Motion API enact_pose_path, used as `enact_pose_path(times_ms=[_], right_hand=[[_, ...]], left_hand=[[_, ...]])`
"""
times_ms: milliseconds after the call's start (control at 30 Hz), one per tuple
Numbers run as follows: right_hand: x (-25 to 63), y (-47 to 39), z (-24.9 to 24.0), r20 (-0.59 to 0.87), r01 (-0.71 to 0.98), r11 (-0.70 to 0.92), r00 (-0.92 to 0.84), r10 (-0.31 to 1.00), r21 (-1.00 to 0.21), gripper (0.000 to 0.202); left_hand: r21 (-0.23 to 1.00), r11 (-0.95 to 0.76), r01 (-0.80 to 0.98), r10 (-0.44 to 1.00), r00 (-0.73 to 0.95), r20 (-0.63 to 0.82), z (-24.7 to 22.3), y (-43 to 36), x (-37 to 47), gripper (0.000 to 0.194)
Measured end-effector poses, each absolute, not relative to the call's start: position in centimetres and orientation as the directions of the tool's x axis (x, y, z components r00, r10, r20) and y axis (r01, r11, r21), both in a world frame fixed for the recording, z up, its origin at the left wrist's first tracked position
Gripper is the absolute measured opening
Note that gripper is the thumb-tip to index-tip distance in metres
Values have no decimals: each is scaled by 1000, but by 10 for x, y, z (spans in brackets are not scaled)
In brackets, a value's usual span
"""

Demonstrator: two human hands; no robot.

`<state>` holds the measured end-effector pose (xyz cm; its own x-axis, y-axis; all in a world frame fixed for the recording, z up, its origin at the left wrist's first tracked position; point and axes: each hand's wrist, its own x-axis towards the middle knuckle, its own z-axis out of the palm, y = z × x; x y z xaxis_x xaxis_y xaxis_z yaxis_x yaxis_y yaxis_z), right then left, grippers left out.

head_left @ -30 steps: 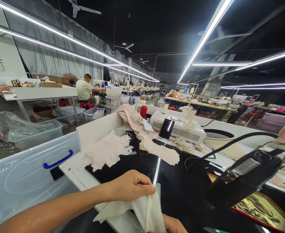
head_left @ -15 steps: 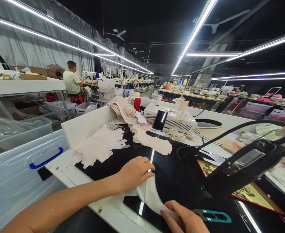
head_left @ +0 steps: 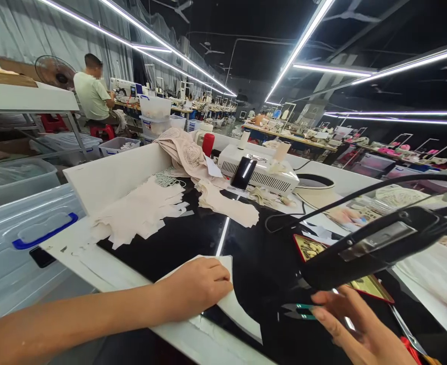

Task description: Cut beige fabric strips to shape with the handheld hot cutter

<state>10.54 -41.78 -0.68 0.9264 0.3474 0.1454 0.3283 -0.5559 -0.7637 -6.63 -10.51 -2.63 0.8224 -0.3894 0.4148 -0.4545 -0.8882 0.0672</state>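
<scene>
My left hand (head_left: 200,285) lies closed on a pale, curved fabric piece (head_left: 242,314), pressing it near the front edge of the black work surface (head_left: 178,233). The fabric's pointed lower end extends to the right of that hand. At the right, my right hand (head_left: 337,317) has its thumb and fingers around the teal handles of small thread snips (head_left: 301,311). The blades point left, and the hand covers the rear of the handles.
Beige fabric stacks (head_left: 140,210) lie at the back left. Behind stand a phone (head_left: 244,173), a white machine box (head_left: 261,170) and a red thread cone (head_left: 208,144). A black device (head_left: 371,248) overhangs a gold tray (head_left: 371,286). Scissors (head_left: 409,329) lie front right. A person (head_left: 92,94) sits far left.
My right hand has left the fabric and moved right to the snips. My left hand now lies flatter over the fabric, which is more spread out. The view has shifted slightly.
</scene>
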Motion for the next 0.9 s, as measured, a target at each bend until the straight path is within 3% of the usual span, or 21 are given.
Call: enact_pose_path(times_ms=[100, 233, 400, 600, 767, 900], right_hand=[[102, -394, 20, 333, 420, -331, 898, 287, -845, 85], [86, -341, 53, 492, 520, -105, 845, 211, -848, 84], [75, -292, 60, 565, 553, 190, 825, 14, -811, 46], [79, -263, 58, 607, 530, 383, 786, 113, -757, 38], [89, -245, 53, 561, 445, 445, 810, 169, -777, 53], [94, -235, 47, 528, 386, 501, 830, 177, -775, 58]], left_hand=[[73, -878, -473, -406, 817, 409, -25, -107, -66, 14], [76, -863, -500, -428, 803, 415, -26, -109, -65, 14], [95, -841, -533, -441, 776, 450, -18, -108, -58, 16], [-36, -841, -540, -498, 744, 446, -11, -105, -40, 16], [-193, -850, -490, -519, 716, 467, -31, -112, -37, 10], [-223, -866, -448, -496, 713, 495, -37, -116, -45, 6]])
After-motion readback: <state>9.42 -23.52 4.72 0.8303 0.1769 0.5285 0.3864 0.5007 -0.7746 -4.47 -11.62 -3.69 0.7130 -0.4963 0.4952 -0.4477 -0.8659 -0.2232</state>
